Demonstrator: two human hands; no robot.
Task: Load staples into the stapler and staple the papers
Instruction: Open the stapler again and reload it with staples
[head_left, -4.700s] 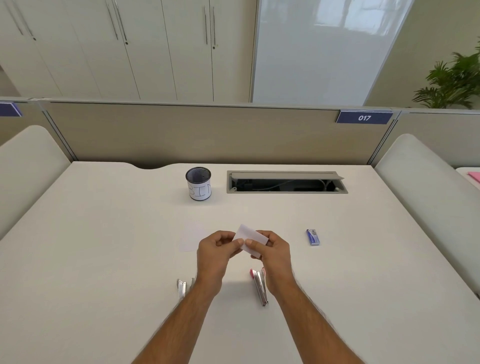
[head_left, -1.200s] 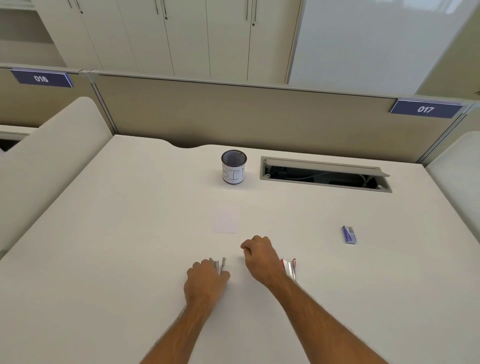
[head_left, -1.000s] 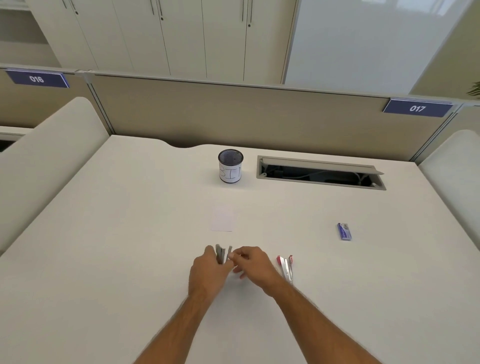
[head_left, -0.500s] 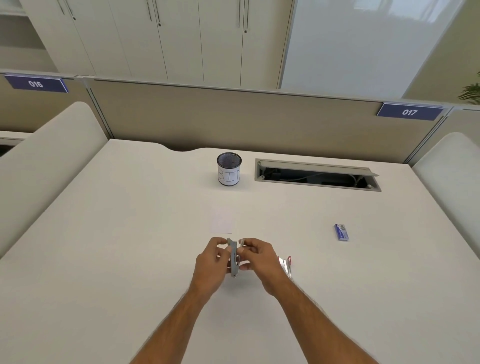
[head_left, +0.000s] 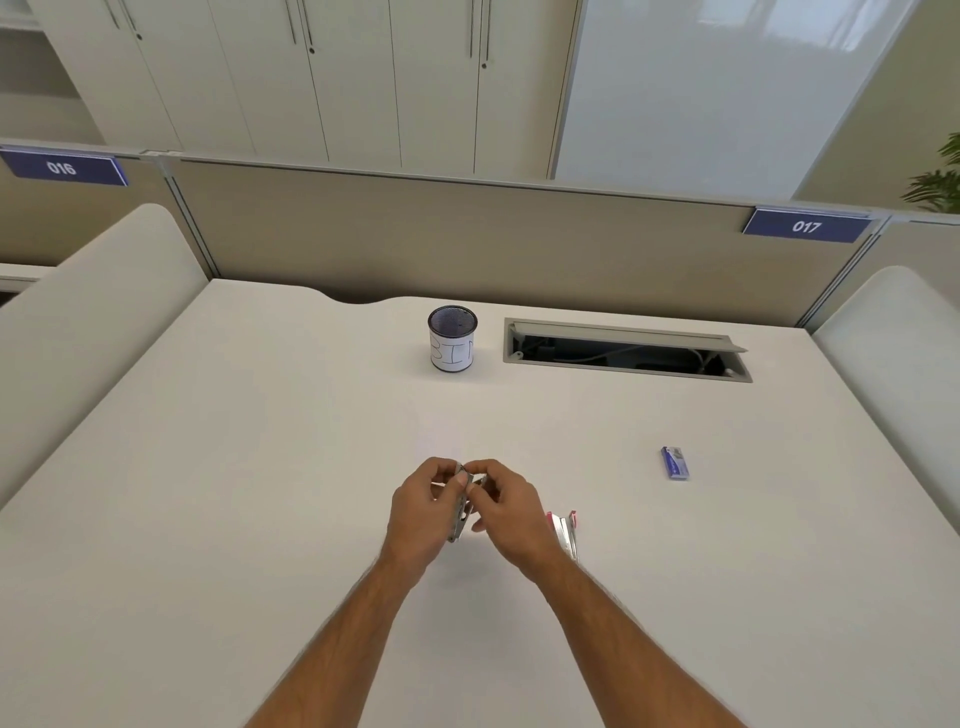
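Head view shows the left hand (head_left: 422, 512) and right hand (head_left: 511, 512) both gripping the metal stapler (head_left: 460, 512), with the staple box (head_left: 675, 462) at 3 o'clock.

Single head-worn view, wide-angle, looking forward and down.

Camera sits above the near edge of the white desk (head_left: 208, 467), facing the far partition (head_left: 467, 234) and cabinets (head_left: 337, 78). Both forearms enter from the near bottom, hands close below centre. Edges bow from lens distortion. No second view to overlap.
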